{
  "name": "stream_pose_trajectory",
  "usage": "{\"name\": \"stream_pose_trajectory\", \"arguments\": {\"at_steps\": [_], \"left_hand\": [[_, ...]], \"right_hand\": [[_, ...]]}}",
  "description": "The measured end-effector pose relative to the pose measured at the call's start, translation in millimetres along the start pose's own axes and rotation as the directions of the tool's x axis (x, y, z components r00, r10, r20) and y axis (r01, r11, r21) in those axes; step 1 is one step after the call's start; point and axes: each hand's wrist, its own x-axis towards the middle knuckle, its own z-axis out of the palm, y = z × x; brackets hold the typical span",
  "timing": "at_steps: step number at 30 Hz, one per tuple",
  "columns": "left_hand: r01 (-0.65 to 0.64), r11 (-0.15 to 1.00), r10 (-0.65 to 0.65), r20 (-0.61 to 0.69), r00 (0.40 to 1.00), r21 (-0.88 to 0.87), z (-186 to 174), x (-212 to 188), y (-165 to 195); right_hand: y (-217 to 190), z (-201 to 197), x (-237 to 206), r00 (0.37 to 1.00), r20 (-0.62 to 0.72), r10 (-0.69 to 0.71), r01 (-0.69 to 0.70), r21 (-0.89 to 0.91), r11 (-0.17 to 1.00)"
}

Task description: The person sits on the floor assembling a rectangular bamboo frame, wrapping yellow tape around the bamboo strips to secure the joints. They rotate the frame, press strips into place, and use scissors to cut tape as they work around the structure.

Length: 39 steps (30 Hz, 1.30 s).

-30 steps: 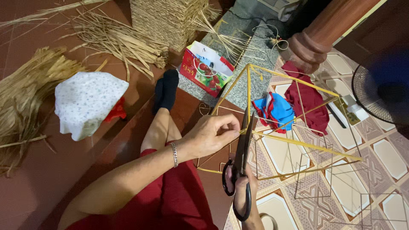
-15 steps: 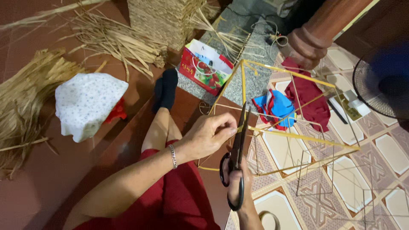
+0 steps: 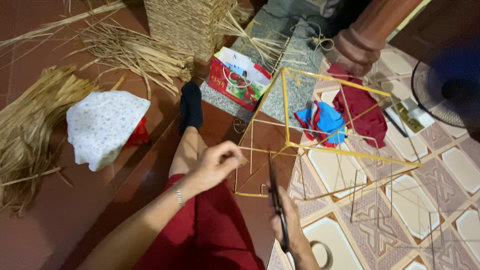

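I sit on the floor with a box-shaped wire frame (image 3: 350, 152), partly wrapped in yellow strip, in front of me. My left hand (image 3: 217, 162) pinches the frame's near left edge at a yellow-wrapped bar. My right hand (image 3: 287, 222) grips black scissors (image 3: 276, 197), blades pointing up toward the frame's lower bar. A silver bracelet (image 3: 178, 195) is on my left wrist. My leg in red cloth and a black sock (image 3: 191, 105) stretches forward beneath my arms.
Dried straw bundles (image 3: 30, 125) lie left, with a woven straw basket (image 3: 187, 22) at the top. A white dotted cloth (image 3: 105, 125), a red paper bag (image 3: 235, 80), blue and red cloths (image 3: 325, 120), a tape roll (image 3: 320, 252), a wooden pillar (image 3: 365, 35) and a fan (image 3: 440, 95) surround me.
The scissors have come down and away from the frame's upright bar. My left hand has shifted slightly left along the frame, and the frame has tilted.
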Motion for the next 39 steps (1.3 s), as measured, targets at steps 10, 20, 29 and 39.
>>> {"name": "stream_pose_trajectory", "arguments": {"at_steps": [10,20,29,39], "left_hand": [[0.314,0.930,-0.357,-0.275,0.892,-0.189,-79.1,-111.2,-26.2],[0.166,0.931,-0.267,-0.298,0.917,-0.326,-81.6,-129.1,-0.6],[0.186,0.927,-0.317,-0.412,0.854,-0.326,-113.0,-150.8,-13.2],[0.059,0.839,-0.305,-0.376,0.875,-0.541,-124.5,-140.8,-33.0]], "right_hand": [[63.1,-3.4,-250.7,0.759,-0.384,0.526,-0.650,-0.492,0.579],[53.8,-10.7,-293.4,0.899,-0.252,0.357,-0.431,-0.651,0.625],[67.5,-13.5,-329.0,0.588,-0.174,0.790,-0.618,-0.727,0.300],[-2.1,-0.1,-362.6,0.769,-0.455,0.450,-0.600,-0.755,0.263]]}}
